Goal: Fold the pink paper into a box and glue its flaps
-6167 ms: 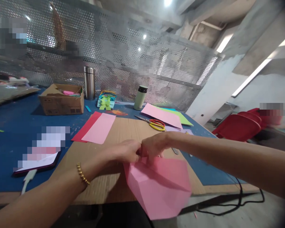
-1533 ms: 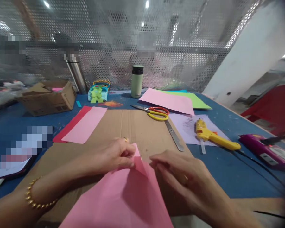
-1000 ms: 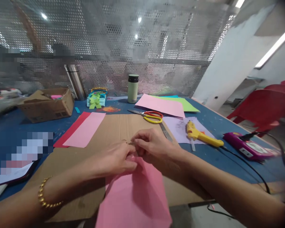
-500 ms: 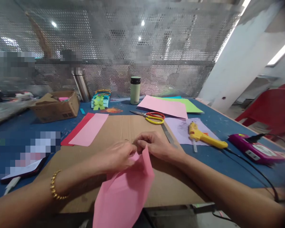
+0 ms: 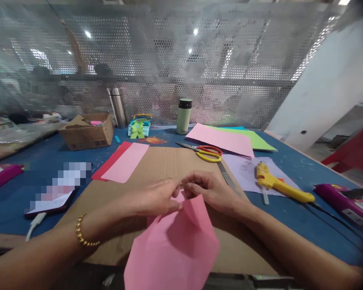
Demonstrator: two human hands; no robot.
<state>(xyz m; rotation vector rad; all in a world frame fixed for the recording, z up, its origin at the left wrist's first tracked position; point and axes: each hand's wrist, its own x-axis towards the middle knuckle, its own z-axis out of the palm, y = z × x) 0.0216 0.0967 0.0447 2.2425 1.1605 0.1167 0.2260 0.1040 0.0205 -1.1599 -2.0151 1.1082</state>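
A folded sheet of pink paper (image 5: 172, 249) hangs over the near edge of the cardboard, its far end between my two hands. My left hand (image 5: 160, 197) is closed on the paper, with the thumb lying along its top. From the other side my right hand (image 5: 207, 189) pinches the far end with curled fingers. The fingertips of both hands nearly meet, and the pinched part of the paper is mostly hidden by them. Under my hands lies a brown cardboard sheet (image 5: 166, 159). Scissors (image 5: 207, 152) with red and yellow handles rest beyond my right hand.
A yellow glue gun (image 5: 281, 187) lies on lilac paper at right, near a metal ruler (image 5: 226, 175). Pink and red strips (image 5: 127, 163) and a phone (image 5: 54, 195) are at left. A cardboard box (image 5: 87, 135), a steel flask (image 5: 118, 108) and a green tumbler (image 5: 184, 117) stand behind.
The view has turned left, so everything sits farther right. Both hands still hold the pink paper; its near part has spread wider, and my left thumb now lies flatter on it.
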